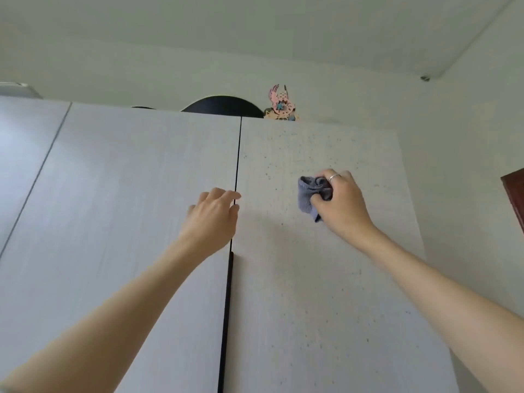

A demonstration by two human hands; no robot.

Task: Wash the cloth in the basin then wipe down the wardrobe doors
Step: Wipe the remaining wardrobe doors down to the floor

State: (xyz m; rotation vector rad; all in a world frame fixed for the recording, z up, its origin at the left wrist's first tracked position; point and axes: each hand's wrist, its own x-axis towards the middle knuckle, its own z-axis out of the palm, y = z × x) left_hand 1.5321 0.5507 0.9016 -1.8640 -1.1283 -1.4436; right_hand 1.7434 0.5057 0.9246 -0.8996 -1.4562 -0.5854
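Observation:
The pale wood-grain wardrobe fills the view. Its right door (pixel 326 293) carries many small dark specks. My right hand (pixel 343 202) grips a bunched grey-blue cloth (pixel 310 197) and holds it against the upper part of that door. My left hand (pixel 215 214) rests on the middle door (pixel 127 222) with its fingers bent over the door's right edge, at the dark gap (pixel 236 171) between the two doors. The basin is not in view.
A black handle strip (pixel 228 307) runs down the gap below my left hand. On top of the wardrobe sit a round black object (pixel 224 106) and a pink patterned ornament (pixel 280 104). A third door (pixel 19 154) lies at the left, a dark brown frame (pixel 514 194) at the right edge.

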